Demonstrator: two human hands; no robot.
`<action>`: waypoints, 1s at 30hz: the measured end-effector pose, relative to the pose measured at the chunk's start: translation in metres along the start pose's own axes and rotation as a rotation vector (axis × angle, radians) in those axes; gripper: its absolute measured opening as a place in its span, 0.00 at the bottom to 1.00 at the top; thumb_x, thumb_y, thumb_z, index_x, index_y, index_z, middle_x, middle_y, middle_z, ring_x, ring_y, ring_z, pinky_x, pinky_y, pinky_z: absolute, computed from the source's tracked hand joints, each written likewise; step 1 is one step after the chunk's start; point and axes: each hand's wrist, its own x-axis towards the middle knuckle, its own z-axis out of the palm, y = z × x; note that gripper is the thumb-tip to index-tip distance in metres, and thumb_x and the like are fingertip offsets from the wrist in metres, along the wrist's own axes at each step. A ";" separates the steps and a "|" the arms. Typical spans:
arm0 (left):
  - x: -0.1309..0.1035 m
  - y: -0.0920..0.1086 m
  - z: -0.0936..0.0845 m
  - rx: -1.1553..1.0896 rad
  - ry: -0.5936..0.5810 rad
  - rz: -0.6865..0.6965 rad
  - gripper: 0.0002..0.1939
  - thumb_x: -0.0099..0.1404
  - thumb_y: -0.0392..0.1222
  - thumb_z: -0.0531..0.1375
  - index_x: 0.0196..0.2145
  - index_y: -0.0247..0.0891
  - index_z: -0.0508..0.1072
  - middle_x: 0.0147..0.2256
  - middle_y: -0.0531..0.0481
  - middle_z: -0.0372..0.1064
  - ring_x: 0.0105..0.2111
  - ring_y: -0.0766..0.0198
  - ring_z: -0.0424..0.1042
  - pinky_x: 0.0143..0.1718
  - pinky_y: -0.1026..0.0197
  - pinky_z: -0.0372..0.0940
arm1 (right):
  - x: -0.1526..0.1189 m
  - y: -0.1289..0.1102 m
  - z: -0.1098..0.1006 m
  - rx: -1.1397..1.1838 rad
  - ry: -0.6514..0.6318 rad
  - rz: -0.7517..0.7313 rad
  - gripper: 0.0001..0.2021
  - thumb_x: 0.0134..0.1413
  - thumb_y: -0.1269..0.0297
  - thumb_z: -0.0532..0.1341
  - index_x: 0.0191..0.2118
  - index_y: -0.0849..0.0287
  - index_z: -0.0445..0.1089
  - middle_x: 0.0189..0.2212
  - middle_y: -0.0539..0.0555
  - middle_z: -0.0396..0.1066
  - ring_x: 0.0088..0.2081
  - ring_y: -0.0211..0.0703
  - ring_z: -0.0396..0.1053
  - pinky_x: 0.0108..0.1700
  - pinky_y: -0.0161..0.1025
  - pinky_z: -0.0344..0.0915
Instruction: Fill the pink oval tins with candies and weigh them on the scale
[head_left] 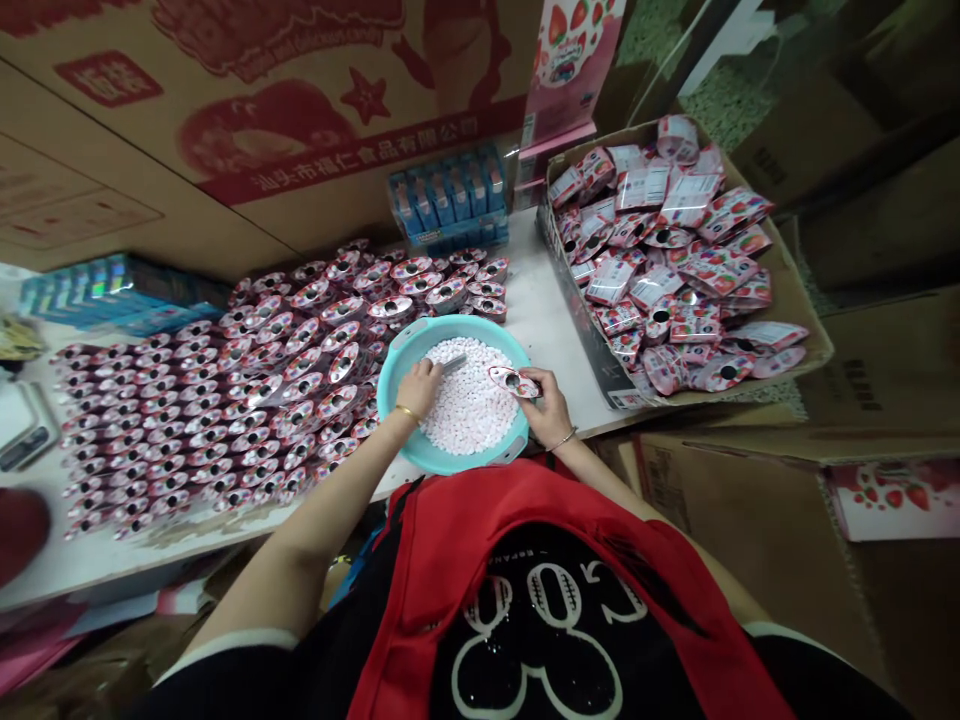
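A turquoise basin point(390, 392) of small white and pale pink candies point(471, 408) stands on the table in front of me. Over its left part, my left hand point(421, 386) is closed on a small grey metal scoop point(452, 366), which lies close above the candies. At the basin's right rim, my right hand point(549, 408) holds a small pink and white packet point(517, 382), its dark round opening facing up. The tips of some right fingers are hidden behind the packet.
Rows of upright packets point(300, 350) cover the table to the left. A carton point(814, 335) heaped with packets is at the right. Blue boxes point(450, 200) stand behind, against a large printed carton point(262, 120). A white device point(26, 425) sits far left.
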 end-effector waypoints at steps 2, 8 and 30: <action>0.005 0.005 0.025 -0.051 -0.032 0.078 0.17 0.65 0.30 0.45 0.49 0.34 0.65 0.47 0.37 0.60 0.48 0.52 0.59 0.51 0.51 0.57 | 0.001 -0.003 -0.001 -0.006 0.004 0.007 0.15 0.53 0.64 0.60 0.47 0.54 0.61 0.48 0.57 0.68 0.52 0.47 0.66 0.54 0.46 0.63; -0.019 0.025 0.062 -0.228 -0.141 0.271 0.18 0.61 0.26 0.48 0.46 0.36 0.67 0.45 0.40 0.63 0.45 0.55 0.61 0.52 0.53 0.57 | 0.002 -0.006 -0.003 -0.005 0.058 0.084 0.18 0.52 0.59 0.62 0.49 0.54 0.63 0.47 0.56 0.68 0.46 0.46 0.68 0.48 0.43 0.66; -0.055 0.027 -0.092 -0.265 -0.124 0.405 0.12 0.62 0.30 0.51 0.44 0.34 0.64 0.40 0.44 0.64 0.40 0.61 0.66 0.44 0.58 0.63 | 0.008 -0.008 0.012 -0.315 -0.087 -0.210 0.15 0.48 0.74 0.55 0.44 0.58 0.66 0.45 0.59 0.71 0.47 0.52 0.65 0.50 0.49 0.63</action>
